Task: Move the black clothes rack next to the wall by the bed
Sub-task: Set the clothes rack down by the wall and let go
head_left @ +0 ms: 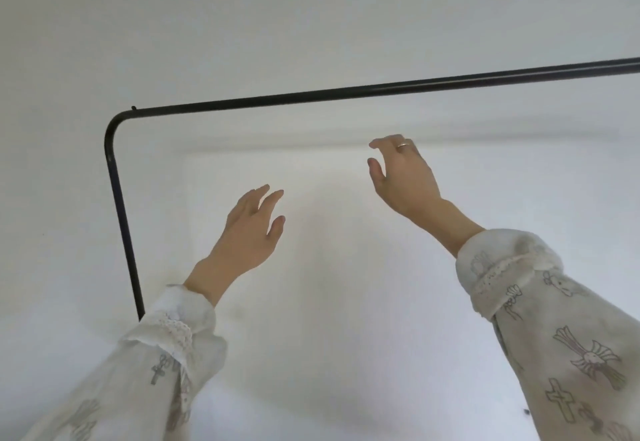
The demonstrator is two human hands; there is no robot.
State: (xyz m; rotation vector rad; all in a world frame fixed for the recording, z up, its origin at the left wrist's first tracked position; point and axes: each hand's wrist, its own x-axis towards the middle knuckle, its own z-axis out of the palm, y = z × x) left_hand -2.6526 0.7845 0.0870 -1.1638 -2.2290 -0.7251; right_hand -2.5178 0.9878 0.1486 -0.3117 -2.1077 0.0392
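The black clothes rack is a thin metal tube: its top bar runs from the upper left to the right edge, bends at a rounded corner and drops down the left side behind my left sleeve. Nothing hangs on it. My left hand is raised below the bar, fingers apart, holding nothing. Higher and further right, my right hand, with a ring on one finger, is lifted with curled, spread fingers, a short way under the bar and not touching it.
A plain white wall fills the whole background right behind the rack, with the bar's faint shadow on it. My arms wear loose white printed sleeves. Neither the floor nor a bed is in view.
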